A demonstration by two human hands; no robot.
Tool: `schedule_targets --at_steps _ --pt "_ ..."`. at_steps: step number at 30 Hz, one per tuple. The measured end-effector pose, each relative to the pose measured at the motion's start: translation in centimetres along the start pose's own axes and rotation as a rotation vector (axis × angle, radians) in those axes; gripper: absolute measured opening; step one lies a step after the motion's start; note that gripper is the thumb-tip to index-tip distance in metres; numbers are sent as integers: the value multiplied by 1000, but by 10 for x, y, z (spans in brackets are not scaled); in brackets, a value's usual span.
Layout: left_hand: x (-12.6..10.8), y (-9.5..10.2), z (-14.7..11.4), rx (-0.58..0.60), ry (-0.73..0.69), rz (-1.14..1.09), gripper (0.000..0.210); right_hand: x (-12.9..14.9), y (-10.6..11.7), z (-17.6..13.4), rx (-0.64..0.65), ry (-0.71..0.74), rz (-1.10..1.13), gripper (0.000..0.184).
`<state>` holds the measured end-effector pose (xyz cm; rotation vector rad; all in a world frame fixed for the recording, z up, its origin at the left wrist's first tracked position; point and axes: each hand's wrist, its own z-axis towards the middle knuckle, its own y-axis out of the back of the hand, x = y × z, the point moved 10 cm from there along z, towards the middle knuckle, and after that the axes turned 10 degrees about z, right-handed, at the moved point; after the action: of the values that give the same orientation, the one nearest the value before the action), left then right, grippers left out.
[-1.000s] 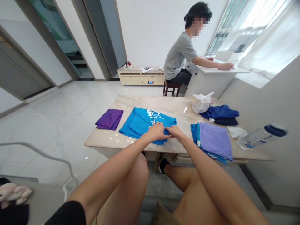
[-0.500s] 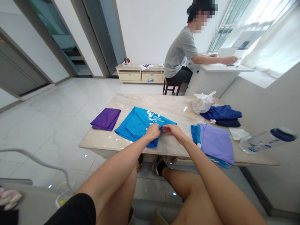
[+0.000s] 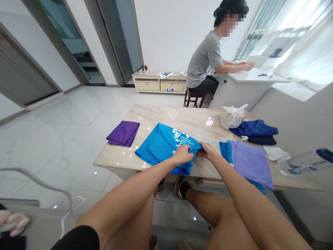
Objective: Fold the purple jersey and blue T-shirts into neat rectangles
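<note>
A bright blue shirt (image 3: 161, 142) with white lettering lies partly folded on the marble-topped table (image 3: 117, 156). My left hand (image 3: 183, 154) is closed on its near right part, with the fingers gripping the cloth. Just to the right, my right hand (image 3: 206, 151) pinches a bunched corner of the same shirt, raised slightly off the tabletop. To the left lies a folded purple garment (image 3: 124, 133). Right of my hands is a stack of folded clothes with a lavender garment (image 3: 249, 161) on top and blue cloth beneath.
At the table's right stand a white plastic bag (image 3: 232, 116), dark blue clothes (image 3: 256, 128), a white tissue (image 3: 275, 152) and a clear water bottle (image 3: 304, 163). Beyond, a person (image 3: 204, 59) in a grey shirt sits at a white desk (image 3: 241, 90). A low cabinet (image 3: 147, 84) lines the wall.
My right hand has gone from open fingers beside the shirt to pinching its corner. The cloth between my hands is now bunched and lifted. The view has shifted slightly left.
</note>
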<state>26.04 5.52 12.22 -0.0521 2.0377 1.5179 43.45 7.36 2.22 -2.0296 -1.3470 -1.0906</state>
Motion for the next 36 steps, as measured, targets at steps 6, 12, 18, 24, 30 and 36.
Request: schedule_targets --at_steps 6,12,18,24,30,36 --pt "8 3 3 25 38 -35 15 34 23 4 -170 95 105 13" --pt "29 -3 1 83 138 -119 24 55 21 -5 -190 158 156 16" --pt "45 -3 5 61 202 -227 33 62 9 -14 -155 186 163 13" --pt "29 -10 7 68 169 -287 40 68 20 -16 -171 208 180 11" --pt "-12 -21 2 58 -21 -284 40 81 48 -18 -344 274 135 12" --pt "-1 -3 -2 -14 -56 -433 33 102 13 -19 -389 364 32 11"
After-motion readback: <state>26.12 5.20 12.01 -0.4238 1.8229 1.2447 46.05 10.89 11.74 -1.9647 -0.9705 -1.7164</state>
